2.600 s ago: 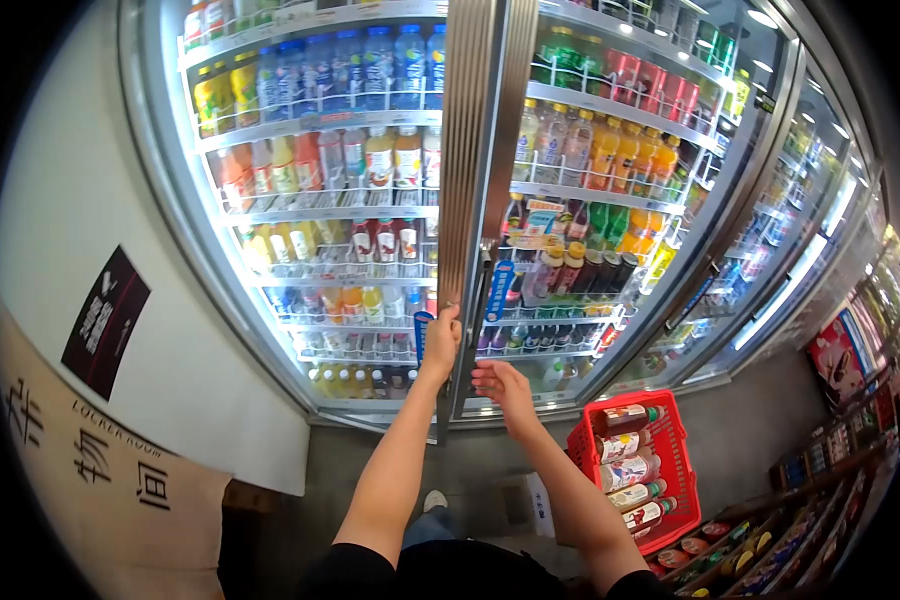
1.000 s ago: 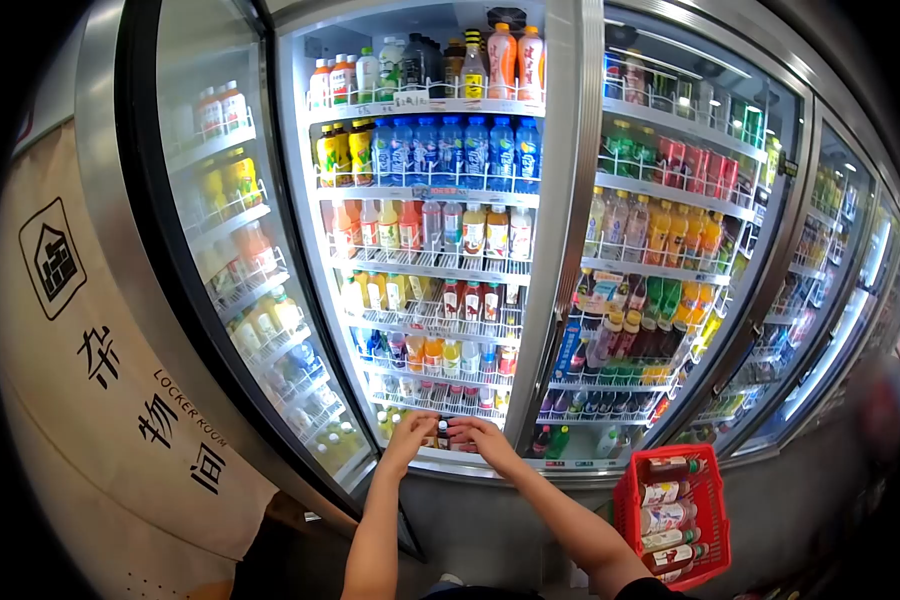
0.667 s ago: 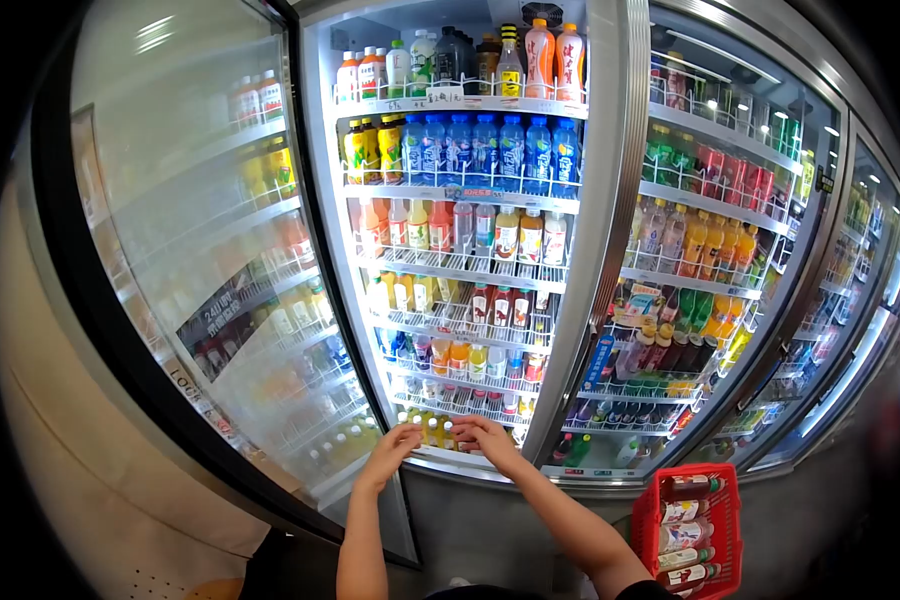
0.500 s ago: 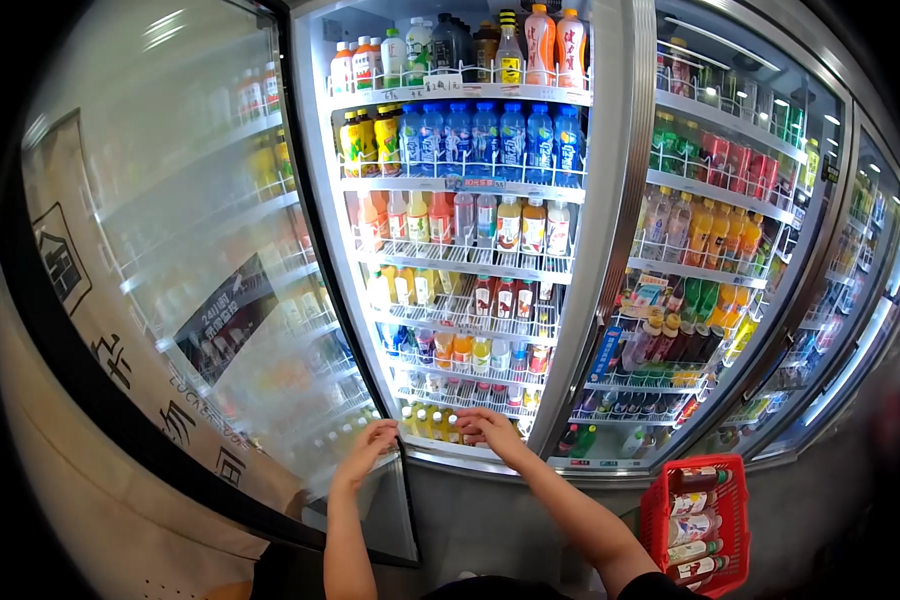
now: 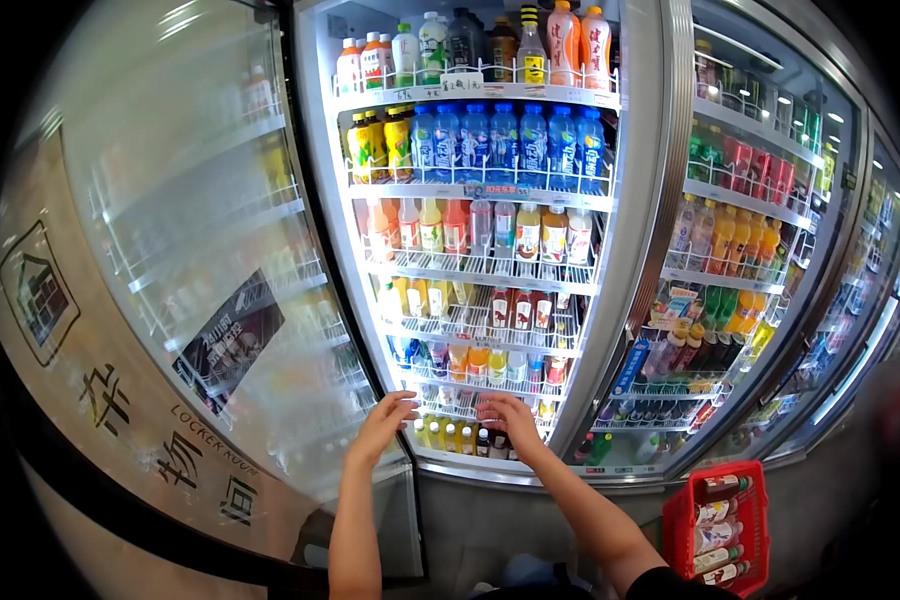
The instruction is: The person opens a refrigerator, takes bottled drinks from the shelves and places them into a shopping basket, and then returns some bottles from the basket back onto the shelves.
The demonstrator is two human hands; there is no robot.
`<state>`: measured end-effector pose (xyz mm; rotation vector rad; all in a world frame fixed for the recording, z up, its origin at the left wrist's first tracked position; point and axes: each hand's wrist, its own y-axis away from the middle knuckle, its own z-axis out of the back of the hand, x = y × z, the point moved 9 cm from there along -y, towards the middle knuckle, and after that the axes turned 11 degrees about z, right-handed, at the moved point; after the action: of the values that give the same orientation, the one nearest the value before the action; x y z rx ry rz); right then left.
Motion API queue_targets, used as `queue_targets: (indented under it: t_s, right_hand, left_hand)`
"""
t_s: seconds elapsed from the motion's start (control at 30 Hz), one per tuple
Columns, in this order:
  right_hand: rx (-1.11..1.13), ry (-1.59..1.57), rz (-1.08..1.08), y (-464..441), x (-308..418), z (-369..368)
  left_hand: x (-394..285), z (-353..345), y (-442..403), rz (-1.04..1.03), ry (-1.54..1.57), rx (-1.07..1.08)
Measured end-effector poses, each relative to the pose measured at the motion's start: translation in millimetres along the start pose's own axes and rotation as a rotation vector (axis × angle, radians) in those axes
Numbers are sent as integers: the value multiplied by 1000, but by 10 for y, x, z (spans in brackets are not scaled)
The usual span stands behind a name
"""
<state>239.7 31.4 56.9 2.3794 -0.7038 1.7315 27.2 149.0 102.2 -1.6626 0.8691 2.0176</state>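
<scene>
Yellow-filled plastic bottles with white caps (image 5: 450,437) stand in the bottom row of a brightly lit, metal-framed cooler (image 5: 638,230), between and beyond both hands. The left hand (image 5: 380,425) and right hand (image 5: 513,415) are empty, fingers loosely curled. Left of them stands a black-edged glass door (image 5: 205,225), swung open; lower right, a red plastic basket (image 5: 677,520) holds lying bottles (image 5: 715,537).

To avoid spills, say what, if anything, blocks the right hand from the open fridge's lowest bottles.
Nothing visible stands between the right hand and the lowest bottles; the glass door is open and a wire shelf sits above.
</scene>
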Motion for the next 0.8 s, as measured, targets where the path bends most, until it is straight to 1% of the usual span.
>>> queue_targets:
  t_s: [0.13,0.17,0.3,0.37,0.47,0.63,0.7,0.77,0.8]
  right_hand:
    - [92,-23,-13,-271,-283,-204]
    - [87,-5,-49,-327,-343,-237]
    - [143,15,-64,-608,-424,-273]
    - [159,-4,-57,-840,-409,-224]
    - [126,28,2,-1224,-208,-77]
    - [134,78,33,-1781,0,124]
    - [178,66,69,-2076,19,203]
    - [166,99,55,-2149,133,163]
    - [184,86,61,-2278,47,139]
  left_hand:
    - [-20,13,-206,1,70,-14]
    - [28,19,-270,12,90,-14]
    - [62,37,-659,56,69,-33]
    - [-40,58,-869,47,56,-31]
    - [-333,113,-1185,-16,24,-37]
    - [-669,291,-1650,-50,-51,-70]
    - [-813,505,-1702,-121,64,-177]
    - [-868,567,-1758,-98,55,-236]
    - [-858,662,-1863,-110,155,-249]
